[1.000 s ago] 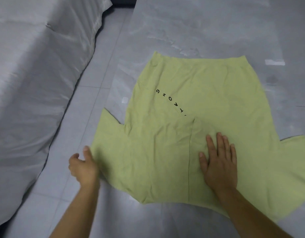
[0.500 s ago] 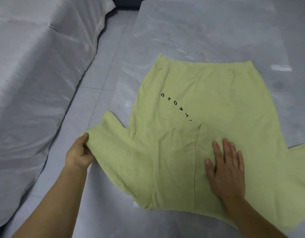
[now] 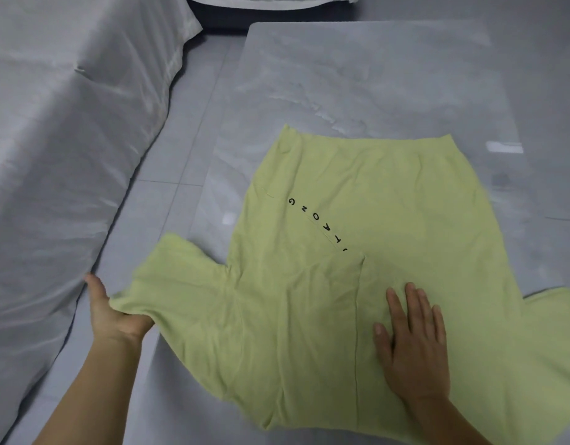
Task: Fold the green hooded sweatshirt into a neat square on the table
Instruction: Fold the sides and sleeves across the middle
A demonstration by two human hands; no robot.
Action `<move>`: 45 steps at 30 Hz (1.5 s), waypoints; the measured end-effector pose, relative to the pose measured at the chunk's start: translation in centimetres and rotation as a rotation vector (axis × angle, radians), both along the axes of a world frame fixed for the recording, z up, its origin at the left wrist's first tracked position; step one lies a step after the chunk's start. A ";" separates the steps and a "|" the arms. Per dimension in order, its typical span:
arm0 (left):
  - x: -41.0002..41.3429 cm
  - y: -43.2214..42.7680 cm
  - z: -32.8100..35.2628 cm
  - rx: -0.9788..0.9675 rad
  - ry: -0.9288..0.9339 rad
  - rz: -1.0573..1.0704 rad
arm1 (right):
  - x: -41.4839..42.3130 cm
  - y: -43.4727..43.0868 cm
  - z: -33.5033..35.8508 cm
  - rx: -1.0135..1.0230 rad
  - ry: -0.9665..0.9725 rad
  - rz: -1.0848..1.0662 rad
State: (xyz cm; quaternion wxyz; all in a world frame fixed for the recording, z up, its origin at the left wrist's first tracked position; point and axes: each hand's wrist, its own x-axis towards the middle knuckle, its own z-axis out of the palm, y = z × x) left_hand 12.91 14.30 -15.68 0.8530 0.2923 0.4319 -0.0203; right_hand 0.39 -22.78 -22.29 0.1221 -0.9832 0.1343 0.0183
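The green hooded sweatshirt (image 3: pixel 389 226) lies spread on the grey table (image 3: pixel 373 75), hem at the far side, black letters running diagonally across it. Its hood is folded onto the body, ending in a point near the middle. My left hand (image 3: pixel 115 316) grips the end of the left sleeve, which is lifted off the table's left edge. My right hand (image 3: pixel 412 342) rests flat, fingers apart, on the folded hood area. The right sleeve runs out of view at the right edge.
A bed covered in pale grey sheeting (image 3: pixel 52 155) stands close on the left, with a strip of tiled floor (image 3: pixel 168 194) between it and the table. More bedding (image 3: pixel 270 0) shows at the top. The table's far half is bare.
My left hand has taken hold of the left sleeve's end and pulled it outward and up, off the table's edge. My right hand has stayed pressed on the hood.
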 end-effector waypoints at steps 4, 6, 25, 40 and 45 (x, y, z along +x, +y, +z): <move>1.3 1.2 2.2 -0.060 -0.298 0.049 | 0.0 0.0 0.0 0.003 -0.003 0.005; 1.9 2.1 2.9 -0.078 -0.384 0.038 | 0.0 -0.1 0.1 0.014 0.012 0.003; -2.4 -12.2 13.9 0.145 -0.771 -0.635 | 3.4 -0.2 11.1 1.570 -0.143 -0.402; -11.5 -16.5 -2.1 1.760 -0.381 -1.761 | 0.4 -9.0 6.0 1.911 -0.224 -0.963; -11.4 -12.5 -2.8 1.892 -0.287 -1.819 | 2.9 -10.2 6.9 1.828 -0.189 -1.094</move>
